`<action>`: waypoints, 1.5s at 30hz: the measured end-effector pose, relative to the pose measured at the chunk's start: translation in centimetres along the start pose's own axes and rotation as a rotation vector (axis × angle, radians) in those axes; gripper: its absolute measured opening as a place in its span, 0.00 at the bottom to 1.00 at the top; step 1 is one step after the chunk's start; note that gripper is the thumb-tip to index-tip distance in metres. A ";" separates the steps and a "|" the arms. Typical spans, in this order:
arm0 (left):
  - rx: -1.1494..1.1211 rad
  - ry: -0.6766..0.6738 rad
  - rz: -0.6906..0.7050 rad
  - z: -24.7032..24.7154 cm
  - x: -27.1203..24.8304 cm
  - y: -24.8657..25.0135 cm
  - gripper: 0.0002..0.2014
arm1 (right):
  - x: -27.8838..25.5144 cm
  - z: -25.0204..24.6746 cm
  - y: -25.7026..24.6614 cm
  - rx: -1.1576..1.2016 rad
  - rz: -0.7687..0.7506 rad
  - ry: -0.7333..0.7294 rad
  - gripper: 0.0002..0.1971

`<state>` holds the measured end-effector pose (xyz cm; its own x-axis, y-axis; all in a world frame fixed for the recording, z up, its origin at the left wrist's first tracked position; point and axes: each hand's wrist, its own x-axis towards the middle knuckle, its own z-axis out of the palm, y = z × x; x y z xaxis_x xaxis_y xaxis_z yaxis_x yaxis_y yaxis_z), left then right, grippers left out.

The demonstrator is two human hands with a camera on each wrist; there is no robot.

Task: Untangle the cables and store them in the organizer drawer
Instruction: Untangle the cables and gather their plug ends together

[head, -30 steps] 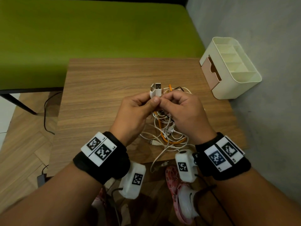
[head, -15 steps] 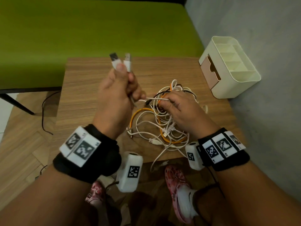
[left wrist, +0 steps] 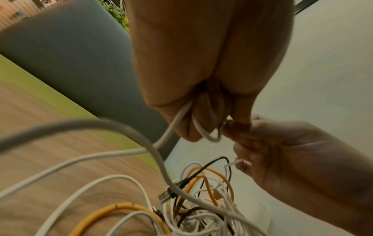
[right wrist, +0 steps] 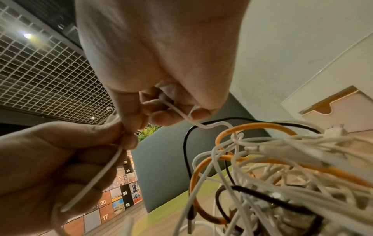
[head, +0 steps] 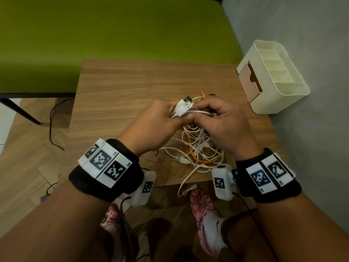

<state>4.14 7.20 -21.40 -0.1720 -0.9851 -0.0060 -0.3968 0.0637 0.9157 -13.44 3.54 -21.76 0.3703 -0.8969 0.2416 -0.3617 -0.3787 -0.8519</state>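
A tangle of white, orange and black cables lies on the wooden table, with one end hanging over the near edge. My left hand grips a white cable whose two USB plugs stick up from its fist. Right beside it, my right hand pinches a thin white cable that runs down into the tangle. Both hands meet just above the pile. The cream organizer with its pink drawer stands at the table's right edge.
A green padded bench runs behind the table. A grey wall stands close on the right. Below the near table edge are my feet in pink and white shoes, and a dark cord lies on the wooden floor to the left.
My left hand, which was raised up and to the left with the two plugs half a second ago, has come back down and right to meet my right hand over the tangle.
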 end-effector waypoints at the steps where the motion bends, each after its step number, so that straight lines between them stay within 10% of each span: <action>1: -0.001 0.007 0.009 -0.1 -0.1 0.1 0.10 | 0.0 -0.1 0.2 0.013 -0.004 -0.003 0.03; 9: -0.857 0.052 0.008 -2.4 -0.3 1.0 0.18 | 0.1 -1.0 2.8 -0.280 -0.004 -0.134 0.15; 15: 0.112 0.209 -0.185 -2.2 0.5 -1.1 0.13 | 0.1 -2.5 1.1 -0.051 0.032 0.085 0.04; 20: 0.027 0.196 -0.169 -1.8 0.2 -0.7 0.13 | 0.2 -2.7 0.7 0.075 0.010 -0.030 0.07; 25: -0.578 0.051 -0.197 -1.4 0.3 0.0 0.18 | 0.3 -2.4 1.6 -0.118 0.025 -0.126 0.10; 32: -0.147 0.288 -0.013 0.2 1.4 -1.7 0.18 | -0.1 -0.6 2.5 -0.380 -0.177 -0.189 0.12; 39: 0.106 0.046 -0.010 1.3 1.4 -1.3 0.15 | 0.6 -2.3 2.0 -0.341 -0.216 0.021 0.08; 45: -0.877 -0.176 -0.066 -1.2 0.5 0.8 0.13 | 0.6 -3.7 3.3 -0.439 -0.118 -0.122 0.24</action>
<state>4.87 6.54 -20.21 -0.3379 -0.9389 -0.0654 0.4084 -0.2089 0.8886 -17.61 0.91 -22.74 0.5191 -0.8186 0.2456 -0.6290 -0.5605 -0.5388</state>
